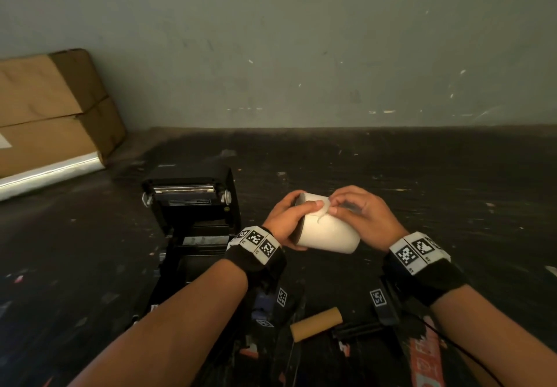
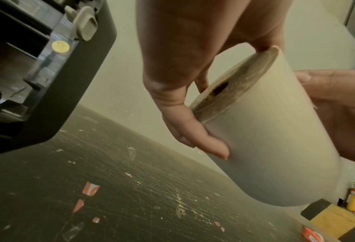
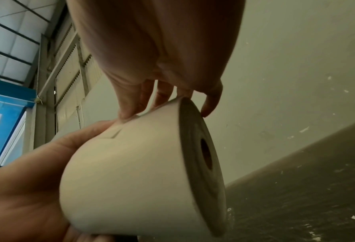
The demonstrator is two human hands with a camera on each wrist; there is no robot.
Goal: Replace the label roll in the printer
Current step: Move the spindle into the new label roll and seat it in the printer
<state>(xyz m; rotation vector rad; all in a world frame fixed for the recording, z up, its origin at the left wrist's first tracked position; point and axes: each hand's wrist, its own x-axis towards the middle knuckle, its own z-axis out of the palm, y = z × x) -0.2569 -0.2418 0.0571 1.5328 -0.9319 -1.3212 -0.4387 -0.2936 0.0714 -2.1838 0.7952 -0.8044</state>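
Observation:
My left hand (image 1: 289, 221) grips a full white label roll (image 1: 328, 231) by its left end, above the dark table, thumb on top. The fingertips of my right hand (image 1: 334, 207) pinch the roll's loose paper end (image 1: 322, 212), which curls up off the top. In the left wrist view, my fingers (image 2: 195, 131) wrap the roll (image 2: 265, 147) at its rim. The right wrist view shows the roll (image 3: 131, 172) with its core hole facing right. The black printer (image 1: 193, 206) stands open to the left of the roll. Its inside is partly hidden by my left forearm.
An empty brown cardboard core (image 1: 316, 323) lies on the table (image 1: 422, 175) near me, beside a black spindle part (image 1: 358, 331). Stacked cardboard boxes (image 1: 51, 109) lean at the far left against the grey wall. Paper scraps dot the table.

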